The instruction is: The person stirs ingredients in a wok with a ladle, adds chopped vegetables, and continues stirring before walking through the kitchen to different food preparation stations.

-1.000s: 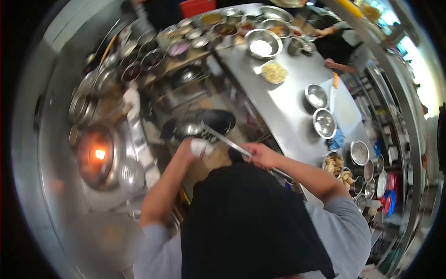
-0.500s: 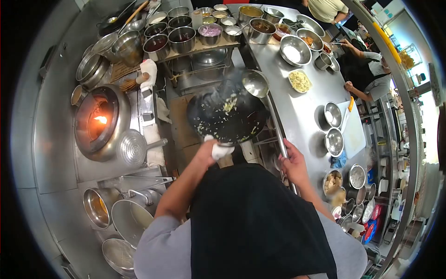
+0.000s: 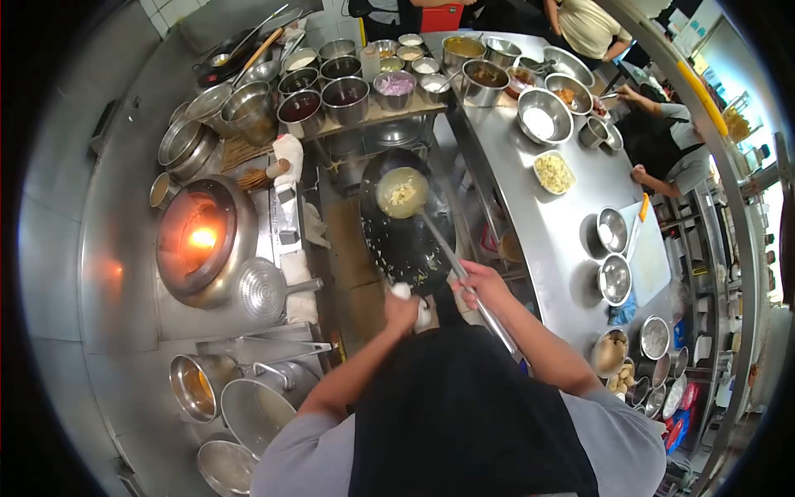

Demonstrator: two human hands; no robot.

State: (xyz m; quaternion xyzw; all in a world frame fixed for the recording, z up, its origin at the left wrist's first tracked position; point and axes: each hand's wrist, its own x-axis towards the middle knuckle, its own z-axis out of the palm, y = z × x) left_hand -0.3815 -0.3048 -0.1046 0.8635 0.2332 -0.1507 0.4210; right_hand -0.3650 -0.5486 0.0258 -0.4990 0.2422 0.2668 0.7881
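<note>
My left hand is closed around the near side of a black wok, with a folded white cloth in its grip. The wok is held tilted off the burner, with bits of chopped food scattered inside. In my right hand is the long metal handle of a ladle. The ladle's round bowl sits over the far half of the wok and holds pale chopped pieces. Whether the bowl touches the wok, I cannot tell.
A burner flames at left beside a perforated skimmer. Pots of sauces and a pot of sliced onion line the back shelf. On the right counter are bowls, a knife and a cutting board. Other people stand beyond.
The ladle's bowl has come from the wok's right rim to over its inside and now holds chopped food. The wok has swung and tilted. My right hand has moved left, nearer my left hand.
</note>
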